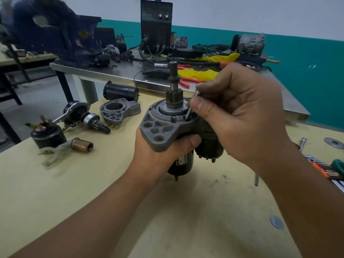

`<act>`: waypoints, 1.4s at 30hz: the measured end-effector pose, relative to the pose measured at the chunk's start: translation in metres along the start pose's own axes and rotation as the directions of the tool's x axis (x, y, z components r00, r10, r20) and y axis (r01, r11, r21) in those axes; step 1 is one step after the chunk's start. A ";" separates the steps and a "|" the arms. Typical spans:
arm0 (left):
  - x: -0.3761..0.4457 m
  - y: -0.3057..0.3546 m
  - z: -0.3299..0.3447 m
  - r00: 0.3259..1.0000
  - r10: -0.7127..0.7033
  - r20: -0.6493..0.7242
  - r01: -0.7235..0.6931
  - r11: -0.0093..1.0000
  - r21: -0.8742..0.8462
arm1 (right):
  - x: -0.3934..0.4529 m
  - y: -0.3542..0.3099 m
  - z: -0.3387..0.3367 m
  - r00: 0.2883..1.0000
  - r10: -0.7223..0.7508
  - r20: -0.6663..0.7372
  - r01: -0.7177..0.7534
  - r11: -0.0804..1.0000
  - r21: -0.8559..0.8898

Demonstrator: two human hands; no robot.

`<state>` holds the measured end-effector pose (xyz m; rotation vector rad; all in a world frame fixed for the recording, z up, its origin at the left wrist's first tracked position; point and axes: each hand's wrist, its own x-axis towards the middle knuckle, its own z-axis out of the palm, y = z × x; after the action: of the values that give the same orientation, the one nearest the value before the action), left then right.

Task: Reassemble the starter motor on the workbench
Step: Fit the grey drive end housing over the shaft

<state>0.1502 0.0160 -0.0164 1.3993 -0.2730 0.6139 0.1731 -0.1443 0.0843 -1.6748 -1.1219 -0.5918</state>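
Note:
I hold a partly built starter motor point(162, 127) upright above the yellow workbench point(93, 192), its pinion shaft point(174, 86) pointing up from the grey nose housing. My left hand point(163, 153) grips the black body under the housing flange. My right hand point(240, 112) pinches a thin metal bolt point(189, 113) whose tip enters a hole in the housing face beside the pinion. The black solenoid point(208, 144) hangs below my right hand.
On the bench to the left lie a second nose housing point(119, 110), a black motor case point(121, 92), an armature with drive gear point(87, 116), a solenoid point(47, 135), a copper plunger with fork point(74, 146). Tools lie at the right point(320, 164). A cluttered steel table point(115, 71) stands behind.

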 end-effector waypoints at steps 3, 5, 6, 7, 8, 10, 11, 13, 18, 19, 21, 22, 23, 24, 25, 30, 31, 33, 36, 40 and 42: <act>0.003 0.002 -0.002 0.998 -0.050 0.045 0.049 0.999 0.018 | 0.003 0.003 -0.003 0.996 -0.034 0.086 0.038 0.998 -0.046; 0.006 0.004 -0.003 0.996 -0.067 0.065 0.064 0.996 0.057 | 0.005 0.004 -0.007 0.992 -0.033 0.121 0.037 0.999 -0.031; 0.007 0.005 -0.003 0.995 -0.072 0.072 0.066 0.994 0.083 | 0.005 0.004 -0.009 0.991 -0.035 0.130 0.038 0.999 -0.021; 0.007 0.005 -0.003 0.994 -0.074 0.076 0.065 0.992 0.110 | 0.005 0.005 -0.011 0.990 -0.042 0.134 0.045 0.999 -0.019; 0.007 0.005 -0.004 0.994 -0.072 0.081 0.061 0.989 0.135 | 0.005 0.005 -0.012 0.990 -0.053 0.133 0.057 0.998 -0.024; 0.007 0.003 -0.004 0.994 -0.067 0.087 0.053 0.986 0.157 | 0.003 0.006 -0.015 0.989 -0.073 0.126 0.078 0.996 -0.035; 0.006 0.001 -0.004 0.993 -0.072 0.089 0.058 0.987 0.151 | 0.002 0.007 -0.016 0.990 -0.076 0.121 0.080 0.996 -0.032; 0.006 0.000 -0.005 0.991 -0.082 0.103 0.069 0.990 0.122 | 0.000 0.007 -0.018 0.993 -0.062 0.105 0.061 0.998 0.005; 0.007 -0.004 -0.008 0.987 -0.120 0.110 0.118 0.993 0.023 | -0.002 0.010 -0.023 0.993 -0.047 0.104 0.045 0.999 0.019; 0.006 -0.004 -0.008 0.987 -0.128 0.102 0.127 0.992 0.015 | -0.002 0.010 -0.023 0.993 -0.049 0.107 0.047 0.999 0.014; 0.005 -0.003 -0.008 0.987 -0.140 0.080 0.139 0.990 0.013 | -0.002 0.010 -0.020 0.993 -0.058 0.107 0.058 0.998 0.001; 0.004 -0.002 -0.008 0.987 -0.144 0.071 0.143 0.990 0.015 | -0.001 0.009 -0.019 0.992 -0.062 0.108 0.062 0.998 -0.002; 0.005 -0.002 -0.008 0.987 -0.148 0.065 0.147 0.989 0.017 | -0.001 0.008 -0.019 0.992 -0.063 0.112 0.063 0.998 0.001; 0.005 -0.003 -0.009 0.986 -0.153 0.062 0.152 0.988 0.019 | -0.001 0.008 -0.020 0.991 -0.062 0.121 0.061 0.998 0.008; 0.005 -0.003 -0.009 0.986 -0.156 0.061 0.156 0.988 0.017 | 0.000 0.007 -0.022 0.989 -0.061 0.133 0.060 0.998 0.015; 0.006 -0.004 -0.011 0.985 -0.156 0.074 0.154 0.988 0.024 | 0.007 0.003 -0.026 0.967 -0.078 0.243 0.100 0.992 -0.079; 0.006 -0.004 -0.011 0.984 -0.160 0.076 0.159 0.987 0.023 | 0.007 0.002 -0.026 0.960 -0.080 0.268 0.108 0.990 -0.095; 0.005 -0.003 -0.010 0.982 -0.171 0.075 0.171 0.985 0.007 | 0.007 0.002 -0.025 0.950 -0.061 0.305 0.097 0.990 -0.102; 0.005 -0.003 -0.010 0.983 -0.168 0.079 0.170 0.985 -0.012 | 0.005 0.002 -0.028 0.944 -0.022 0.330 0.061 0.992 -0.107; 0.005 -0.002 -0.011 0.981 -0.173 0.082 0.175 0.984 -0.016 | 0.006 -0.001 -0.028 0.952 -0.001 0.306 0.039 0.992 -0.120; 0.005 -0.002 -0.010 0.982 -0.166 0.092 0.168 0.986 -0.014 | 0.006 -0.003 -0.027 0.956 0.014 0.295 0.029 0.990 -0.140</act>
<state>0.1541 0.0265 -0.0172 1.4152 -0.2300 0.4088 0.1768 -0.1666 0.1006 -1.9296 -1.3240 -0.4438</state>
